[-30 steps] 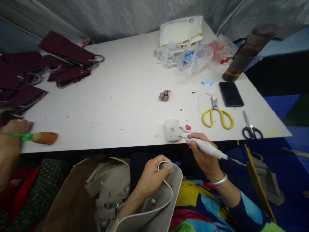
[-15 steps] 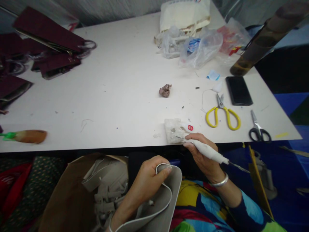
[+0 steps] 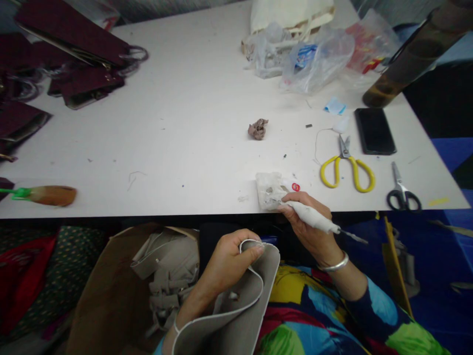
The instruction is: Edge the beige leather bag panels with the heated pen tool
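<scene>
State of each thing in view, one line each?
left hand, closed on grey piece
grey piece, folded over
right hand, closed on white-handled tool
white-handled tool, tip at whitish block, contact unclear
yellow-handled scissors, blades slightly parted
black-handled scissors, shut
phone, flat, dark
green-tipped bottle, on its side
brown scrap, crumpled
cardboard box, open
tall bottle, standing

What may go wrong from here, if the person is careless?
The right hand holds the white-wrapped tool close to its thin front end, so a slip might prick the person. The black-handled scissors lie near the front edge of the table and may be knocked off. The left hand pinches the gray piece near its upper edge; it could slip.
</scene>
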Tool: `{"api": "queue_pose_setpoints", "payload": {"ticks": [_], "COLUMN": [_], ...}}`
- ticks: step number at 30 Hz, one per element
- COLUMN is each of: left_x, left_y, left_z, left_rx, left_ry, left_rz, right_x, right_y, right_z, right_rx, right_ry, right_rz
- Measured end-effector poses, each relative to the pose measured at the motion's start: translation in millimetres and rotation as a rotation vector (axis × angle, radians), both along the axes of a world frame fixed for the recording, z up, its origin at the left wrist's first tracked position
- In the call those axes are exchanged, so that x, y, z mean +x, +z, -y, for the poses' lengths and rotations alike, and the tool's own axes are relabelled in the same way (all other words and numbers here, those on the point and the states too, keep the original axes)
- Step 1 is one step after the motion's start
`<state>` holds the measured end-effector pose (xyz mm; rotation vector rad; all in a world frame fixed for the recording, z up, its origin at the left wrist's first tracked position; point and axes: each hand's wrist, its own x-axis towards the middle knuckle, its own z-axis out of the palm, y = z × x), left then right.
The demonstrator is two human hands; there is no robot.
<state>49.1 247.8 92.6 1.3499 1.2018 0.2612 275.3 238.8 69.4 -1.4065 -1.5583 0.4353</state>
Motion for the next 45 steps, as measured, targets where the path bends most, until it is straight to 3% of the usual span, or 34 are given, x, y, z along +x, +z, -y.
{"api": "queue_pose_setpoints", "payload": {"ticks": [6, 11, 13, 24, 34, 37, 42, 45], "left_x": [-0.6, -0.7, -0.8, 1.9, 8.3, 9.6, 9.3, 6.4], "left_y": [3.3, 4.6, 4.9, 6.3, -11.1, -12.4, -15.6, -16.8], "left_z": [0.5, 1.6, 2.2, 5.2, 5.7, 3.2, 2.5, 2.6], "left_rx": [0.027, 0.057, 0.067, 0.064, -0.157, -0.167, -0.180, -0.170], "left_ry": [-0.002, -0.023, -0.032, -0.023, 0.069, 0.091, 0.124, 0.147], "left_rz": [-0.013, -0.023, -0.024, 0.003, 0.175, 0.180, 0.184, 0.178], "right_x": [1.5, -11.1, -16.7, -19.2, -10.0, -13.9, -30.5, -32.0], "right_y": [2.5, -1.1, -4.0, -6.9, 0.6, 0.3, -16.7, -23.3], "right_z": [6.8, 32.2, 39.3, 46.1, 34.3, 42.9, 66.5, 65.1], "right_rx": [0.007, -0.229, -0.290, -0.345, -0.389, -0.340, -0.285, -0.270], "right_ry": [-0.087, 0.178, 0.212, 0.249, 0.427, 0.378, 0.190, 0.052], "right_rz": [-0.179, -0.594, -0.664, -0.643, -0.550, -0.531, -0.589, -0.655]}}
